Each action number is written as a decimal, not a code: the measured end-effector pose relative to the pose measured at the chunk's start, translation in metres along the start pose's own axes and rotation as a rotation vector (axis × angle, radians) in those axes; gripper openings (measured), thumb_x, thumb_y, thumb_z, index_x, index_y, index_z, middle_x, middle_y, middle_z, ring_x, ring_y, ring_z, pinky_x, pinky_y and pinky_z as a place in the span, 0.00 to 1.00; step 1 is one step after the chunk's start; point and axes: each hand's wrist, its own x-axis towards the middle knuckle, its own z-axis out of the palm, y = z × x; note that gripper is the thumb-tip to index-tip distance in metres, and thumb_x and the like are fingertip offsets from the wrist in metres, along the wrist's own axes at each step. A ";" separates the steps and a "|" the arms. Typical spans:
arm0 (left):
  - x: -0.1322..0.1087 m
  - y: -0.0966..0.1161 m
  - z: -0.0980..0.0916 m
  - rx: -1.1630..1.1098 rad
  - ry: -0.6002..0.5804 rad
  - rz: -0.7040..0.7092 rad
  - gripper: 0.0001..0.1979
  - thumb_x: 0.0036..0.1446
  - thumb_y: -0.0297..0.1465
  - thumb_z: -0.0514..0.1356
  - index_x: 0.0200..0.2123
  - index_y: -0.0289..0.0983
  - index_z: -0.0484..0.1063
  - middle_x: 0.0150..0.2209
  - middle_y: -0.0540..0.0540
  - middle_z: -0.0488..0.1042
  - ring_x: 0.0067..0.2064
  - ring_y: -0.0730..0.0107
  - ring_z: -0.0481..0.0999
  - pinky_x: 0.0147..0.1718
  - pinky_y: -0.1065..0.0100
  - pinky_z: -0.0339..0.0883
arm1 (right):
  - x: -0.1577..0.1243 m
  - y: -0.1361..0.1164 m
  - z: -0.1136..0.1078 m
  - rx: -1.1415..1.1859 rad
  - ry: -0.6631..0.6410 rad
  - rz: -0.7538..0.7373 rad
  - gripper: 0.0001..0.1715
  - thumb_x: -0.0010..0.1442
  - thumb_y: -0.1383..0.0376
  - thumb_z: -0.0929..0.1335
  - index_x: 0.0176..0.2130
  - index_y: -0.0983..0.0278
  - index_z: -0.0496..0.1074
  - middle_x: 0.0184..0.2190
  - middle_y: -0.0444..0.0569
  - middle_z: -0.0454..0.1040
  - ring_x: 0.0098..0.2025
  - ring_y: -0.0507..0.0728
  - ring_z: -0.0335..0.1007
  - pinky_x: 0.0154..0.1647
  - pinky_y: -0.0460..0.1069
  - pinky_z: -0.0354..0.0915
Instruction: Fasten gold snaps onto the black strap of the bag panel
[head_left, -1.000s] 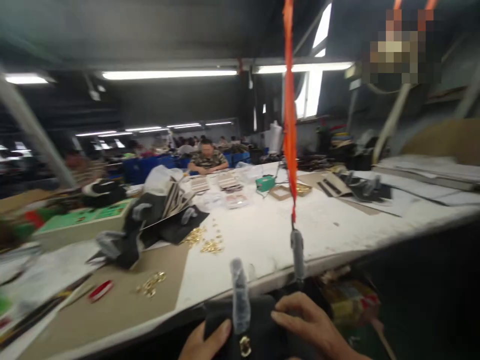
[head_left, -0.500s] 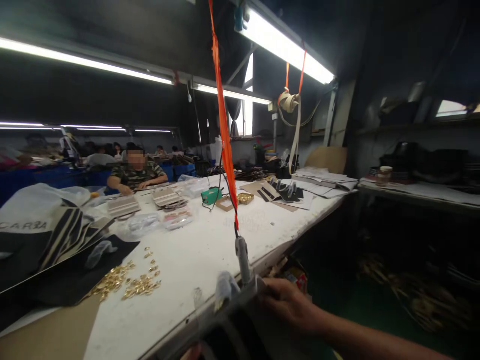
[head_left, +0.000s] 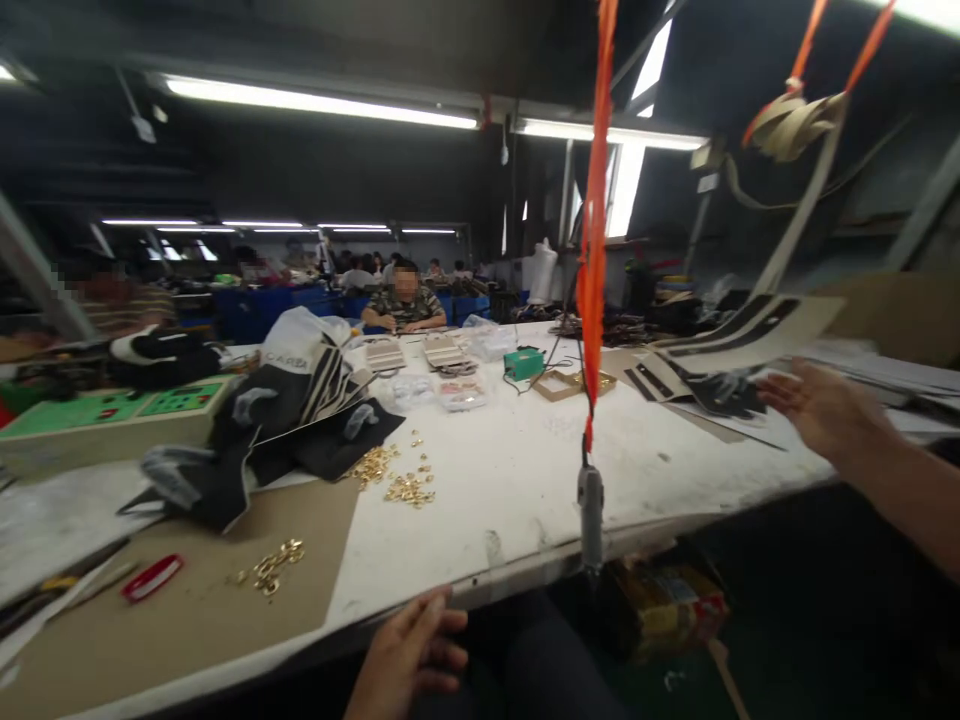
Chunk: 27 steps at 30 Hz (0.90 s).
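My right hand [head_left: 832, 410] is open, fingers stretched out, at the right of the white table [head_left: 487, 500]. Just beyond its fingertips a cream piece with black stripes [head_left: 757, 335] is bent and tilted above a pile of dark and striped pieces [head_left: 720, 390]; I cannot tell whether it rests on them. At the table's front edge my left hand [head_left: 420, 650] is empty, its fingers loosely curled and apart. Between the hands a grey pen-shaped tool [head_left: 591, 515] hangs from an orange strap [head_left: 592, 250].
Small gold metal fittings [head_left: 409, 490] lie in heaps on the table and on brown card [head_left: 202, 580], near a red-rimmed object [head_left: 152, 578]. Dark striped bags [head_left: 300, 400] stand at left. A green box [head_left: 523, 363] sits farther back. A co-worker [head_left: 405, 300] sits across the table.
The striped piece has left my hands and is now over the pile at right. My right hand has reached outward and opened. The view has swung left.
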 end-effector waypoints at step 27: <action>0.096 -0.018 -0.025 -0.214 0.207 0.033 0.40 0.50 0.57 0.72 0.47 0.25 0.77 0.33 0.39 0.79 0.23 0.75 0.73 0.21 0.73 0.63 | -0.261 -0.167 0.636 -0.400 -1.171 -0.945 0.30 0.68 0.63 0.71 0.67 0.61 0.71 0.69 0.53 0.67 0.57 0.64 0.75 0.47 0.52 0.70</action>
